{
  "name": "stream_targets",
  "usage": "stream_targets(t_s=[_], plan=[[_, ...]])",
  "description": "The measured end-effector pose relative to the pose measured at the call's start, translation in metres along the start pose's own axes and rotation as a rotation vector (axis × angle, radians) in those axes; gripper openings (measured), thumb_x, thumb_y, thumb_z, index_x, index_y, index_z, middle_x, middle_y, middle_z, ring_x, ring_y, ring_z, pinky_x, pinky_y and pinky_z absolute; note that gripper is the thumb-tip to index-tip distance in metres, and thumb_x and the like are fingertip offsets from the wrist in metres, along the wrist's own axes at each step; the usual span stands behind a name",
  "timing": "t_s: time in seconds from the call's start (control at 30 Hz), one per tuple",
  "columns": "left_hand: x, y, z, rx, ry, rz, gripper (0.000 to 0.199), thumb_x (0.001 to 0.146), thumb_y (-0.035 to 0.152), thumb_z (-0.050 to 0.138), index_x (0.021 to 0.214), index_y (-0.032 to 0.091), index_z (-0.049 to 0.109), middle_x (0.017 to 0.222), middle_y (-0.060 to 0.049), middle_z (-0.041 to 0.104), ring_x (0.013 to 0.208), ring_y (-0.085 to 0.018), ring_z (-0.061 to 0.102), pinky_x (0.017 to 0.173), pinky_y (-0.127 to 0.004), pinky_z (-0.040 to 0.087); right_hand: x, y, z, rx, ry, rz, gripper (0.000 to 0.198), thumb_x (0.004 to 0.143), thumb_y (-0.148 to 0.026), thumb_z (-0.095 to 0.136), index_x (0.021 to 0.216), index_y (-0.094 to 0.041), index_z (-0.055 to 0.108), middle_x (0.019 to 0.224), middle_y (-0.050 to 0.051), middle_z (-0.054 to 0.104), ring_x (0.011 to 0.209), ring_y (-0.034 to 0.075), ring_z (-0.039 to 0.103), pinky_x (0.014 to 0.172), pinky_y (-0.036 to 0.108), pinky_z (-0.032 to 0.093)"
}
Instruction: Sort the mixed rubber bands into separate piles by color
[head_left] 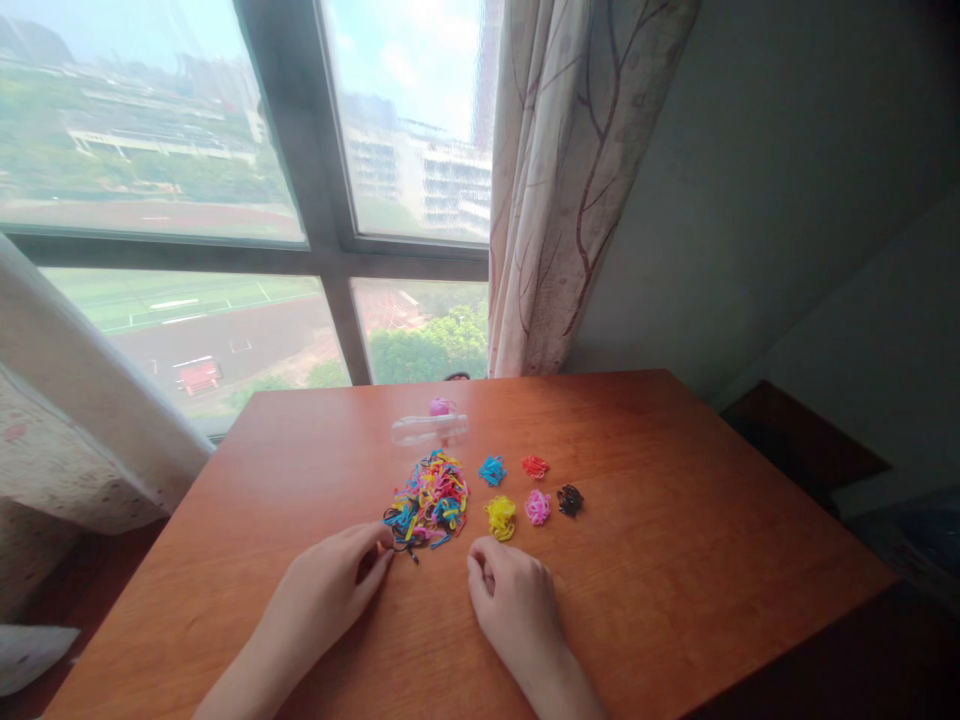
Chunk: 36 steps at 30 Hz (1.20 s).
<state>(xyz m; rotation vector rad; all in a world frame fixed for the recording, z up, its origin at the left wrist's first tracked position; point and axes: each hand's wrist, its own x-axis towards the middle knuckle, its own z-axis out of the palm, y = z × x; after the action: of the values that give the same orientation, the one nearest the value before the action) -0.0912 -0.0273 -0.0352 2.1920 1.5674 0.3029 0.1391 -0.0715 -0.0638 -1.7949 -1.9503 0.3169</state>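
A mixed heap of small coloured rubber bands point(429, 497) lies near the middle of the table. My left hand point(337, 580) is at its lower left edge, fingertips and thumb closed together beside some black bands; whether a band is between them is too small to tell. My right hand point(517, 592) rests with curled fingers just below a yellow clump of bands point(500, 518), and the inside of that hand is hidden. Right of the heap lie separate clumps: blue bands point(492, 471), red bands point(535, 467), pink bands point(538, 507) and black bands point(570, 500).
Behind the heap a clear plastic bottle-like container point(429, 430) lies on its side, with a purple-pink round piece point(440, 406) beyond it. The wooden table point(675, 530) stands against a window point(412, 200), with a patterned curtain point(547, 180) at the back.
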Motion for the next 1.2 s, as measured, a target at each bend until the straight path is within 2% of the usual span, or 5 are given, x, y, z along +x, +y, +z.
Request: stream_targets(t_s=[0.47,0.7,0.83,0.9,1.2], plan=[[-0.001,0.002,0.003,-0.103,-0.038,0.071,0.020,0.089,0.023,0.044,0.090,0.022,0.064,0.080,0.000,0.068,0.070,-0.016,0.061,0.064,-0.022,0.042,-0.001,-0.001,0.000,0.054,-0.003,-0.012,0.012,0.088,-0.015,0.056,0.080,-0.024,0.061,0.067,-0.005,0.062,0.060,0.011,0.057,0.057,0.027,0.022],[0.000,0.009,0.009,-0.091,-0.070,0.085,0.019,0.088,0.021,0.044,0.089,0.022,0.063,0.081,-0.001,0.068,0.071,-0.016,0.061,0.066,-0.022,0.043,0.002,-0.010,0.000,0.145,-0.050,-0.096,0.013,0.086,-0.021,0.061,0.098,-0.027,0.063,0.068,-0.006,0.064,0.062,0.013,0.059,0.059,0.025,0.026],[0.001,0.017,0.009,-0.104,-0.097,0.100,0.020,0.087,0.019,0.044,0.086,0.022,0.063,0.081,-0.002,0.068,0.073,-0.016,0.061,0.067,-0.023,0.043,0.004,-0.013,0.002,0.141,-0.052,-0.124,0.006,0.088,-0.021,0.059,0.086,-0.026,0.063,0.067,-0.006,0.064,0.061,0.012,0.059,0.057,0.025,0.025],[0.000,0.018,0.008,-0.117,-0.099,0.101,0.020,0.087,0.019,0.044,0.086,0.021,0.063,0.081,-0.002,0.068,0.073,-0.017,0.061,0.067,-0.023,0.044,0.004,-0.013,0.003,0.144,-0.039,-0.125,0.010,0.089,-0.021,0.057,0.081,-0.025,0.061,0.066,-0.005,0.064,0.060,0.012,0.058,0.057,0.025,0.025],[-0.003,0.016,0.008,-0.155,-0.103,0.106,0.019,0.088,0.020,0.044,0.085,0.021,0.064,0.079,-0.001,0.068,0.070,-0.016,0.061,0.066,-0.022,0.043,0.001,-0.008,0.007,0.227,0.035,-0.103,0.012,0.089,-0.022,0.053,0.081,-0.023,0.061,0.063,-0.004,0.061,0.058,0.012,0.056,0.057,0.023,0.028]])
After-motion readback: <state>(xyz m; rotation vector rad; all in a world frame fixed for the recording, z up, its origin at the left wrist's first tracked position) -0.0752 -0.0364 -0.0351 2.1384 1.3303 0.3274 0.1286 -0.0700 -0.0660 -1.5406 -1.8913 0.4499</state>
